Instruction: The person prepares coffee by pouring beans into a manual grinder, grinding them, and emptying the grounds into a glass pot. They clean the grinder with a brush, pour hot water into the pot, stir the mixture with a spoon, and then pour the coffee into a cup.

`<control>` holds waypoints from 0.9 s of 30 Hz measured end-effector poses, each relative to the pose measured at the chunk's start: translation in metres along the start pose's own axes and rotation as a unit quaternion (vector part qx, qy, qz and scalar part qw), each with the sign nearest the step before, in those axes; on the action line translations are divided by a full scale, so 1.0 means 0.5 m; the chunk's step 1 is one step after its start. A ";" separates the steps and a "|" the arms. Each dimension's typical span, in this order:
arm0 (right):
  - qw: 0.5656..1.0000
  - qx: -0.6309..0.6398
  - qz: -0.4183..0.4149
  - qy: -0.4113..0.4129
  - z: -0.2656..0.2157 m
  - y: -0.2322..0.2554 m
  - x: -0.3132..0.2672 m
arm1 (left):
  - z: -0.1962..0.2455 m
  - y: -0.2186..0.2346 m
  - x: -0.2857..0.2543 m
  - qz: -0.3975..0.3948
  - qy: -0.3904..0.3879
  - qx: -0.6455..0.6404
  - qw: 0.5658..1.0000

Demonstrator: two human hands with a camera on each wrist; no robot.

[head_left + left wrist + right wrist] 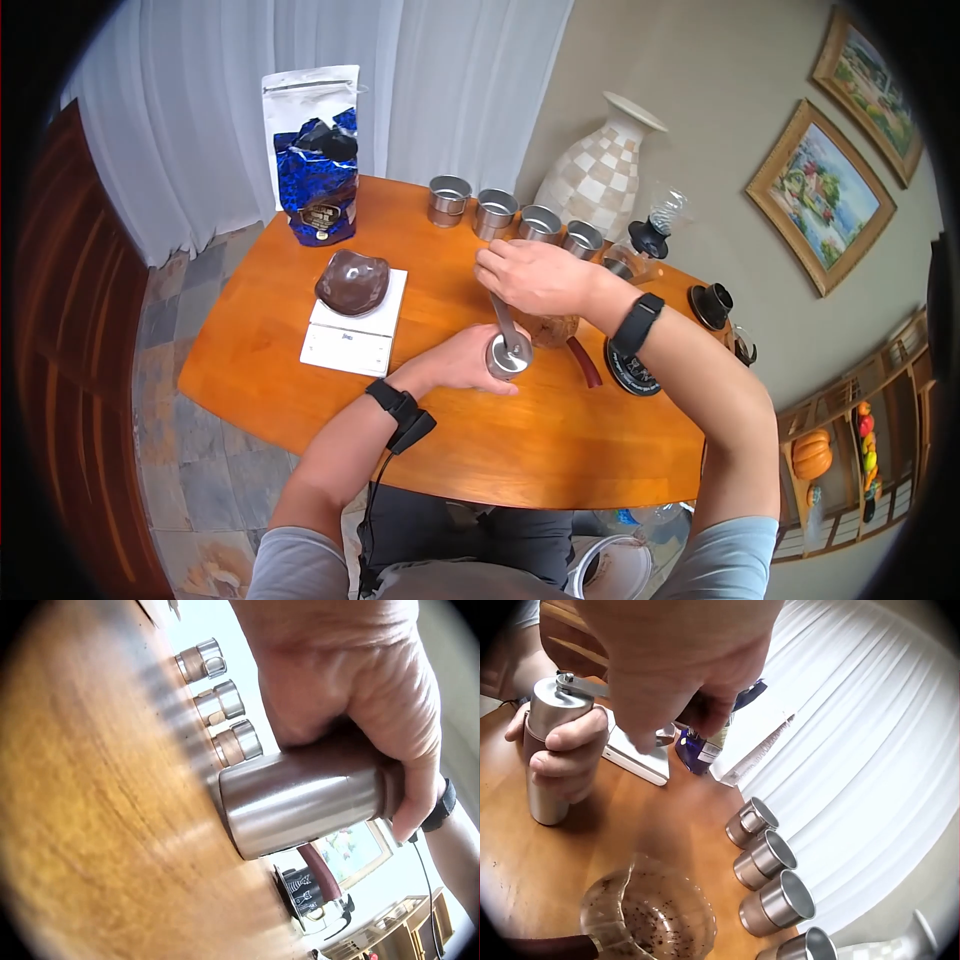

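My left hand (pixel 460 362) wraps round a steel hand coffee grinder (pixel 300 804) with a brown band. The grinder stands upright, its base at the tabletop. From its lid a flat metal crank (pixel 502 318) runs out to my right hand (pixel 545 275), whose fingers are curled round the far end. The crank's knob is hidden inside that hand. Just beyond the grinder is a glass pot (pixel 656 915) with dark specks inside and a reddish-brown handle (pixel 585 362), partly covered by my right arm in the head view.
Left of the hands, a brown bowl (pixel 352 283) sits on a white scale (pixel 345 347). A blue-and-white coffee bag (pixel 316 165) stands behind it. Several steel cups (pixel 450 203) line the back edge near a checkered vase (pixel 595 170). A black round stand (pixel 632 372) is under my right forearm.
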State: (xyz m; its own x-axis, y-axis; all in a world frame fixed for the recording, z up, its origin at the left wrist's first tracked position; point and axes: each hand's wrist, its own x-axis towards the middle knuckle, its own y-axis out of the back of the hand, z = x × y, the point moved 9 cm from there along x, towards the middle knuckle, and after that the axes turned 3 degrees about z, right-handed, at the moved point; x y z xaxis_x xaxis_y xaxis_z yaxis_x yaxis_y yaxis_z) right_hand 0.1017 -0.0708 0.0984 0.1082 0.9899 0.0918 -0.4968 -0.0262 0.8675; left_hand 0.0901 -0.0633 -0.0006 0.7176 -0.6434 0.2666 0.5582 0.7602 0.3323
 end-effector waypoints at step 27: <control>0.965 -0.065 -0.072 -0.244 0.045 -0.090 -0.072 | 0.016 -0.007 -0.002 0.068 0.036 -0.085 0.993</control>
State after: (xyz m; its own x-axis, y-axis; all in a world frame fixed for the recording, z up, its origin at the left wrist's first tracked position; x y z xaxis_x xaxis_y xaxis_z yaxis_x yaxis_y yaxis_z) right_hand 0.1395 -0.1085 0.0668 0.5608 0.7974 0.2230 -0.5477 0.1553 0.8221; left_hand 0.0843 -0.0660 0.0052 0.8152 -0.5312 0.2311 0.5126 0.8473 0.1393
